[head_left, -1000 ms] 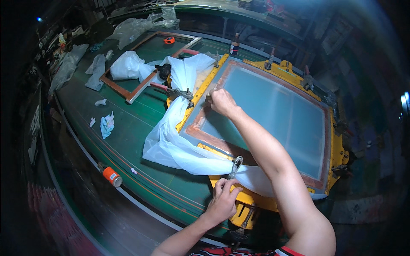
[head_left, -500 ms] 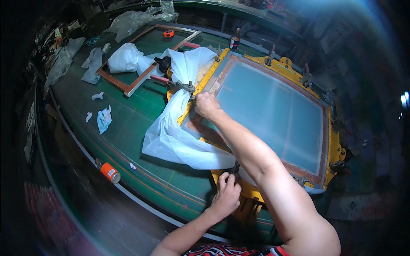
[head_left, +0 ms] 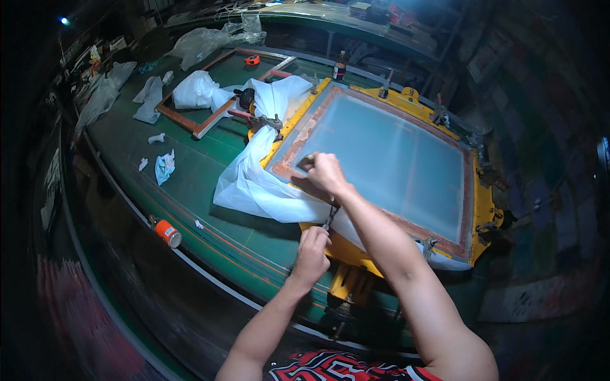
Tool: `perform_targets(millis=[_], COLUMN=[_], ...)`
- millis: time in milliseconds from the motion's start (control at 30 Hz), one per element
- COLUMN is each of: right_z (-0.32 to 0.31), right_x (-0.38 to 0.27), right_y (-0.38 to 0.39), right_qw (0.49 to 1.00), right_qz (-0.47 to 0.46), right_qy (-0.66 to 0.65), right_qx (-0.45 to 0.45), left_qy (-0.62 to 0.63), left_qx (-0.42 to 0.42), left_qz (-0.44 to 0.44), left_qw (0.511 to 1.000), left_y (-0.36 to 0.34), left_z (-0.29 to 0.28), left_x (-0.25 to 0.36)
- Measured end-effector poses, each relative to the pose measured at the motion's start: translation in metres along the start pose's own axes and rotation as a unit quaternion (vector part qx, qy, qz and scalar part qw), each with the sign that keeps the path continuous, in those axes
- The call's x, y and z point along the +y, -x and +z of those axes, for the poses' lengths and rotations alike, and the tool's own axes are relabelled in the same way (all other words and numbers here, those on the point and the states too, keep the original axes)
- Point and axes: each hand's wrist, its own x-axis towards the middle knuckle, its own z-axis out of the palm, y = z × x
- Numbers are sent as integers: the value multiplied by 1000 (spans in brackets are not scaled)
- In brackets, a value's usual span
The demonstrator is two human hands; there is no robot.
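Note:
A framed mesh screen [head_left: 394, 152], pale blue-grey with a brown-smeared border, lies in a yellow metal clamping frame [head_left: 406, 101]. My right hand [head_left: 327, 173] hovers over its near left corner. Its fingers are closed on a small dark piece that I cannot make out. Closer to me, my left hand [head_left: 311, 253] grips the lower end of a dark metal clamp [head_left: 332, 214] at the frame's near edge. White translucent sheeting [head_left: 260, 187], gathered and crumpled, runs along the frame's left side. A clamp with a red handle [head_left: 264, 124] pinches it there.
Left of the screen, a smaller wooden frame [head_left: 180, 119] holds a white plastic bag [head_left: 196, 91] and an orange tape measure [head_left: 252, 60]. An orange-labelled can [head_left: 167, 233] sits at the green table's [head_left: 210, 159] near edge. Behind the screen stands a dark bottle [head_left: 340, 66].
My right hand has left the red-handled clamp area and moved toward the screen's near corner, now pinching a small dark piece. My left hand stays by the near clamp. The whole view has shifted slightly.

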Motion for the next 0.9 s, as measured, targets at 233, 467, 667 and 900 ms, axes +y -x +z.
perform_targets(millis=[233, 467, 667, 900], right_z=[-80, -100, -88, -60], right_x=[61, 94, 99, 71], right_y=[58, 66, 23, -56], right_qw=[963, 938, 952, 976], right_qz=[126, 167, 186, 176], right_qy=[-207, -279, -223, -94], right_qx=[118, 122, 97, 84], left_qy=[-49, -57, -24, 126], left_qx=[6, -27, -39, -74], left_qz=[18, 35, 36, 20], left_qw=[999, 997, 998, 989], left_y=[-2, -5, -5, -16], left_z=[4, -2, -2, -49], left_x=[2, 3, -4, -67])
